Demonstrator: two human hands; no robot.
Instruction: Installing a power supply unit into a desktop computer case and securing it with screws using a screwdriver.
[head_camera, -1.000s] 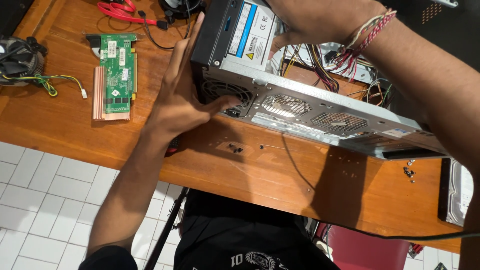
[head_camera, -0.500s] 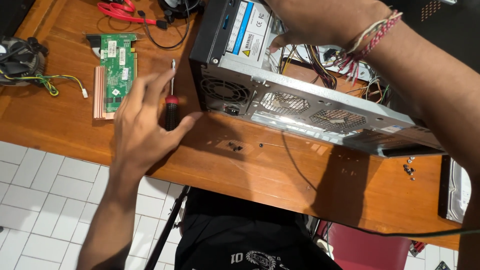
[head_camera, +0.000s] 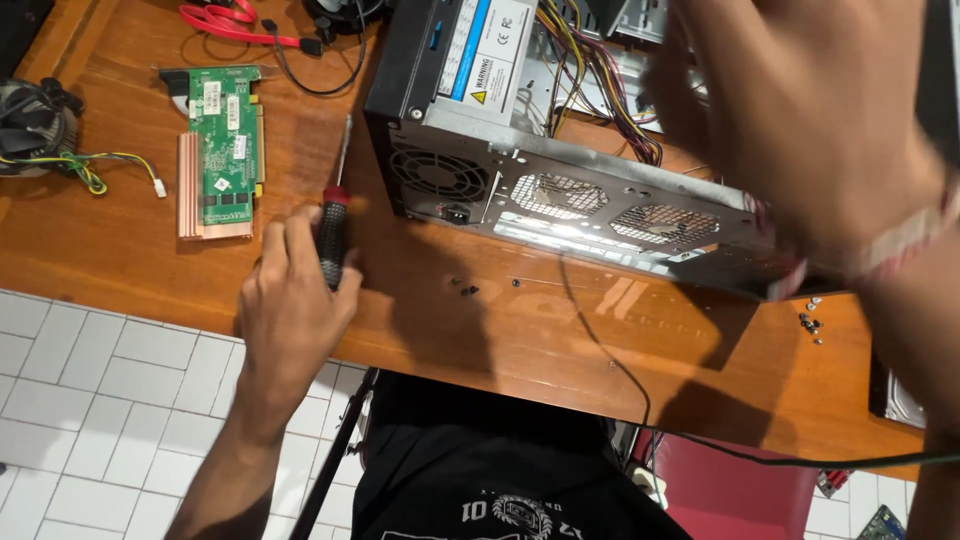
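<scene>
My left hand (head_camera: 290, 300) is closed around the red and black handle of a screwdriver (head_camera: 332, 225). Its shaft points away from me, along the wooden table (head_camera: 130, 250), just left of the computer case. The open metal computer case (head_camera: 590, 205) lies on its side, rear panel toward me, with the power supply (head_camera: 480, 50) and its coloured wires visible inside. My right hand (head_camera: 800, 130) is a blur raised above the case's right end, with a thread band on the wrist. Whether it holds anything is unclear.
A green expansion card (head_camera: 220, 150) lies left of the screwdriver. A cooler fan (head_camera: 30, 125) with wires sits at the far left, and a red cable (head_camera: 230, 20) at the back. Loose screws (head_camera: 465, 288) lie before the case and further screws (head_camera: 810, 322) at the right. A black cable (head_camera: 600, 340) crosses the table's front edge.
My left hand left the case's rear corner, took up the screwdriver and drew it left, toward me. My right hand came up out of the case and is now blurred.
</scene>
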